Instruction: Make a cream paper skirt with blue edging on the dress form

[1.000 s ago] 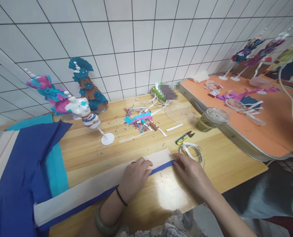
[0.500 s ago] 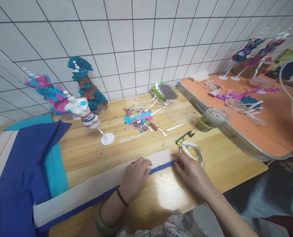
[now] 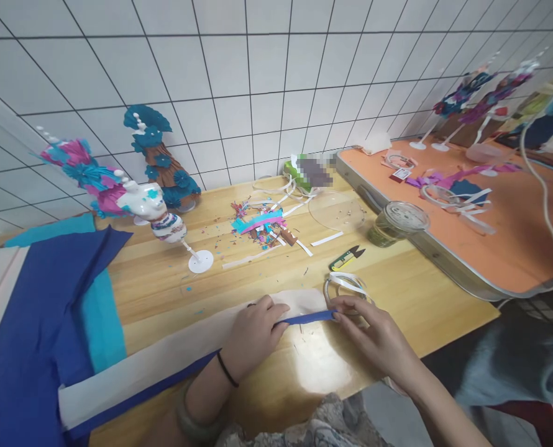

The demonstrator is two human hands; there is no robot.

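Note:
A long pale crepe paper strip (image 3: 174, 349) lies across the wooden table (image 3: 155, 304), with a blue strip (image 3: 310, 318) showing along its near edge. My left hand (image 3: 256, 326) rests on the pale strip and pinches the near edge between thumb and index finger. At the right end, my right hand (image 3: 374, 326) pinches the corner of the blue edge between thumb and fingers. Between the hands the pale paper ripples a little. Just behind my right hand lie a coil of white ribbon (image 3: 348, 282) and small thread snips (image 3: 348, 257).
Blue paper sheets (image 3: 34, 316) over turquoise ones (image 3: 106, 329) cover the left side. Decorated mannequin stands (image 3: 162, 214) stand near the tiled wall. Colourful scraps (image 3: 260, 225) litter the middle. A lidded jar (image 3: 397, 223) stands beside the raised orange surface (image 3: 500, 248).
My right hand has shifted slightly right and nearer with the strip's end, and the edge now looks lifted and rippled. My left thumb has moved to the near edge.

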